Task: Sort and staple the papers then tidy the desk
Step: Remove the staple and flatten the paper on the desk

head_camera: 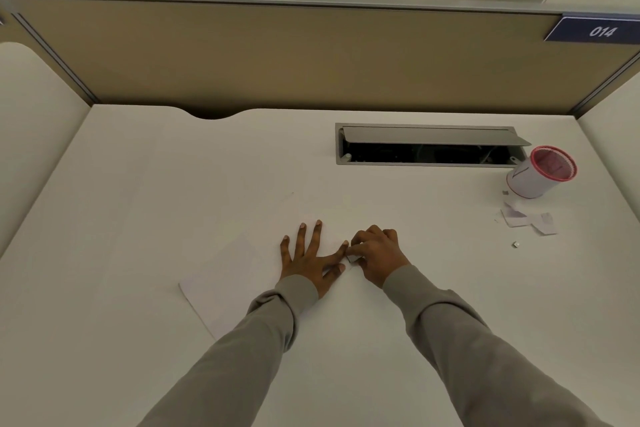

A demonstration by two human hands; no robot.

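White papers [221, 284] flat on the tabletop [173, 184], centre toward 7 o'clock. Left hand [310, 258] open, fingers spread, pressing them down. Right hand [375, 253] at their 3 o'clock corner, fingers curled, pinching a small item [353, 257], possibly a stapler. Probably light, limp, slippery sheets: best pinned flat, taken by a corner. Scraps [526, 218] and cup [540, 172] at 2 o'clock.

White paper sheet [221, 282] flat on surface [138, 218], skewed, pressed under left hand [308, 260]. Small pale piece [353, 257] just beside, pinched by right hand [375, 253]. Torn paper scraps [528, 218] far right.
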